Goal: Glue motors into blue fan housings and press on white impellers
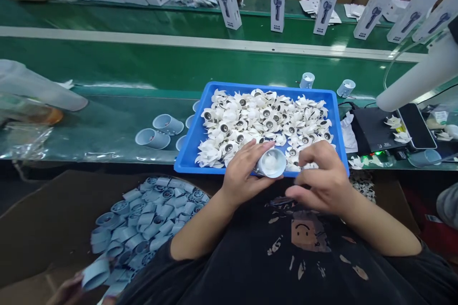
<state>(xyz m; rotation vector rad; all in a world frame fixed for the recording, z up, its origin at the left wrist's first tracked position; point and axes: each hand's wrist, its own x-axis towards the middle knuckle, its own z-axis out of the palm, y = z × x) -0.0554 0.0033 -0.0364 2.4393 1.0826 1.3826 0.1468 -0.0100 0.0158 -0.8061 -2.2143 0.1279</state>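
Note:
My left hand [246, 171] is closed around a light blue cylindrical fan housing [260, 170], its round mouth turned up toward me. Inside that housing sits a white fan blade [273, 163]. To the right of it, my right hand [324, 178] hovers apart from the housing, fingers loosely curled, thumb away from them, nothing visible between. Both hands are at the near edge of a blue tray [182, 163], which is heaped with white fan blades [246, 116], several showing dark round hubs.
Blue housings [152, 139] stand left of the tray, others [307, 80] behind it. A carton of housings [146, 219] lies lower left, where another person's hand [67, 289] holds one. White boxes [277, 9] line the far ledge. A black device [379, 128] and a phone [417, 126] lie right.

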